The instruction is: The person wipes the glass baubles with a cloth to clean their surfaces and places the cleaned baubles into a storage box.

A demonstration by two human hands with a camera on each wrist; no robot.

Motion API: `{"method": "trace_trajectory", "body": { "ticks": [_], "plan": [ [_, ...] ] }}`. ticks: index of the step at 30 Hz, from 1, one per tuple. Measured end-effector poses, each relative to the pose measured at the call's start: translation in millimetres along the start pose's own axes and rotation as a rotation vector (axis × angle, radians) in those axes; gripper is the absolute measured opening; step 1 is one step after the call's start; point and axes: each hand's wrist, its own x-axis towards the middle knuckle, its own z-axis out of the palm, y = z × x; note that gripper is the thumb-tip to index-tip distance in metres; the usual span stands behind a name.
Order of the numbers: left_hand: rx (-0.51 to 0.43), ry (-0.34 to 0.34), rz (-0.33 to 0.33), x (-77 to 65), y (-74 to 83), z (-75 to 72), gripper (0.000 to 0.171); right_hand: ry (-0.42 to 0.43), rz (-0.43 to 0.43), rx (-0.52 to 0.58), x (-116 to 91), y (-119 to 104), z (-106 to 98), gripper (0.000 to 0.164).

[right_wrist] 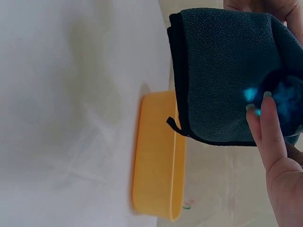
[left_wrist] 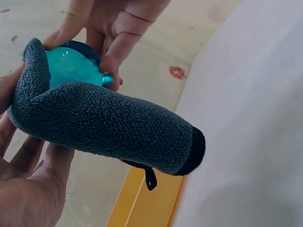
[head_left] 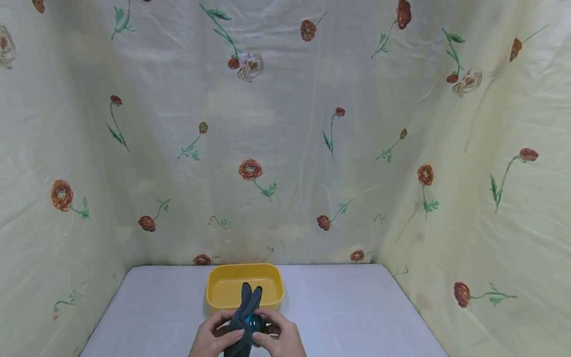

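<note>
My left hand (head_left: 216, 331) grips a folded dark grey fleecy cloth (head_left: 238, 322) with black edging and a small hanging loop. Against the cloth sits a round, shiny, see-through teal object (head_left: 256, 323), which my right hand (head_left: 282, 333) holds between thumb and fingers. In the left wrist view the cloth (left_wrist: 109, 123) wraps partly around the teal object (left_wrist: 71, 68), and a small stub sticks out of its side. The right wrist view has two right-hand fingertips (right_wrist: 267, 101) on the object, whose lower side is partly hidden. Its exact kind is unclear.
Just beyond the hands, a yellow rectangular tub (head_left: 223, 283) stands on the white-covered table (head_left: 339, 302). Flower-patterned cloth walls (head_left: 290, 148) enclose the table at the back and on both sides.
</note>
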Motion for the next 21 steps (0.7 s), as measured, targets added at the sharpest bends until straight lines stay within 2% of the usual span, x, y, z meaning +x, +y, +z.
{"method": "trace_trajectory", "body": {
  "ticks": [7,17,21],
  "plan": [
    [-0.003,0.007,0.003,-0.4,0.7,-1.0,0.054,0.001,-0.007,-0.022,-0.1,-1.0,2.4,0.045],
    [-0.006,0.033,0.006,1.7,0.9,-2.3,0.051,0.026,-0.018,0.026,0.3,-2.9,8.1,0.042],
    [-0.015,0.029,0.007,1.2,1.3,-2.3,0.050,0.031,-0.055,0.016,-0.5,-3.6,9.0,0.040]
  ]
}}
